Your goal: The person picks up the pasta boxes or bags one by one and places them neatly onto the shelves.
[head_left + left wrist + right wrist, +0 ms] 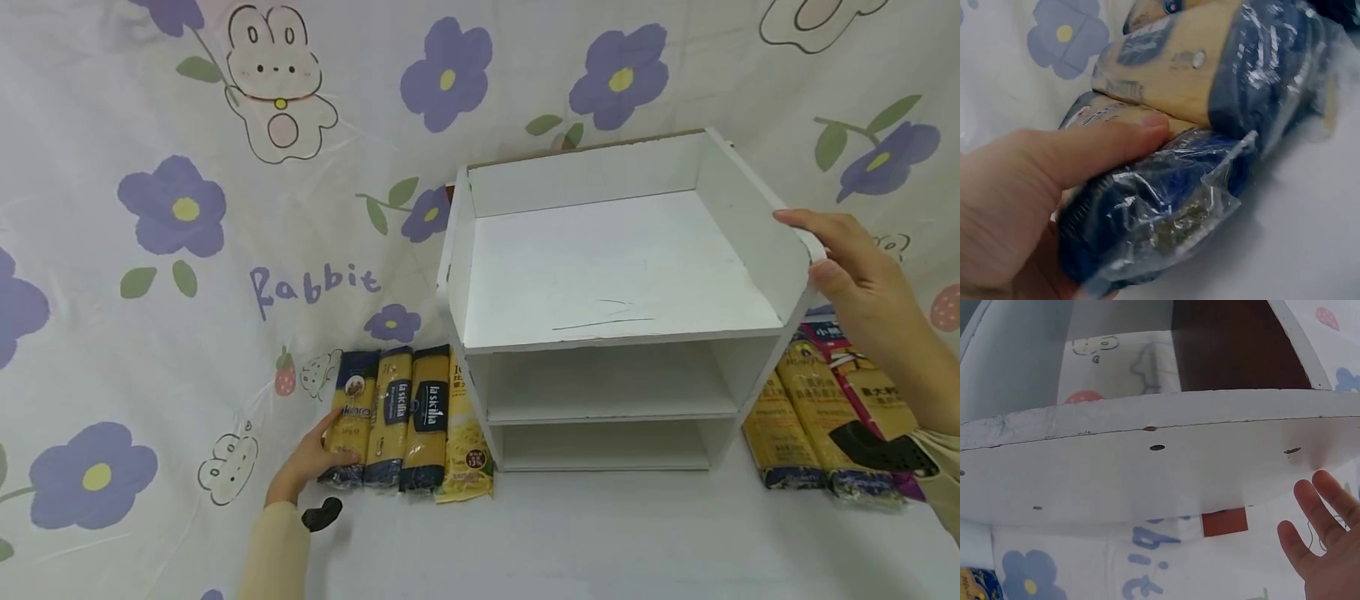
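On the left, my left hand (309, 460) grips the leftmost pasta packet (352, 425), yellow with dark blue ends. In the left wrist view the thumb (1116, 147) lies across the top of the packet's wrapper (1172, 206), and the other fingers are mostly hidden behind it. A white wooden shelf unit (622, 267) with an open top tray and two compartments stands in the middle. My right hand (870, 267) rests at the front upper corner of its right side panel. The right wrist view shows spread, fairly straight fingers (1319, 512) beside the white panel (1116, 481).
Two more pasta packets (426, 417) and a brighter yellow bag (467, 442) lie between the left hand and the shelf. Several packets (798, 417) lie right of the shelf, under the right forearm. A flower-and-rabbit cloth (300, 225) hangs behind.
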Action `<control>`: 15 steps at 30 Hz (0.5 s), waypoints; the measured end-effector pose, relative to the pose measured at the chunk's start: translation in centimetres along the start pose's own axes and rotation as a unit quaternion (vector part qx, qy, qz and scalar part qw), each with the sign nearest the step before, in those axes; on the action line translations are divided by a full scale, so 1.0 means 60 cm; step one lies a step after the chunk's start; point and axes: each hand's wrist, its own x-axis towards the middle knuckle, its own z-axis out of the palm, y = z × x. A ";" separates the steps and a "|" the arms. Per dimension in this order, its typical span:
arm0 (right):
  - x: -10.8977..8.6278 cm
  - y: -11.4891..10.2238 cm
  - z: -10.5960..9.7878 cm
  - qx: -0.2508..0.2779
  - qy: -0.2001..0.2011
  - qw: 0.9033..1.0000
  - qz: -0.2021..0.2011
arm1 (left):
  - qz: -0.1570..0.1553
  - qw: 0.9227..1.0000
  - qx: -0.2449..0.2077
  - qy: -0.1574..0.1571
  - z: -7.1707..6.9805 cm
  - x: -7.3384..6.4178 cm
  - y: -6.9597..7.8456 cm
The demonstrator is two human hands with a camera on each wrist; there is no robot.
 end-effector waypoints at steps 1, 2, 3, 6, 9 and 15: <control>0.000 0.000 0.000 0.000 0.000 1.000 0.000 | 0.003 1.000 -0.009 -0.002 -0.002 0.001 0.001; -0.001 0.000 0.000 -0.002 0.000 1.000 0.002 | 0.007 1.000 -0.010 -0.004 -0.003 0.002 0.002; -0.001 0.000 0.000 -0.005 0.000 1.000 0.003 | 0.009 1.000 -0.014 -0.006 -0.005 0.004 0.002; -0.002 -0.001 0.001 -0.011 -0.001 1.000 0.006 | 0.016 1.000 -0.017 -0.011 -0.009 0.007 0.006; -0.003 -0.003 0.001 -0.016 0.001 1.000 0.010 | 0.023 0.999 -0.024 -0.019 -0.012 0.010 0.007; -0.002 -0.004 0.003 -0.019 0.000 1.000 0.007 | 0.019 0.999 -0.036 -0.023 -0.009 0.009 -0.008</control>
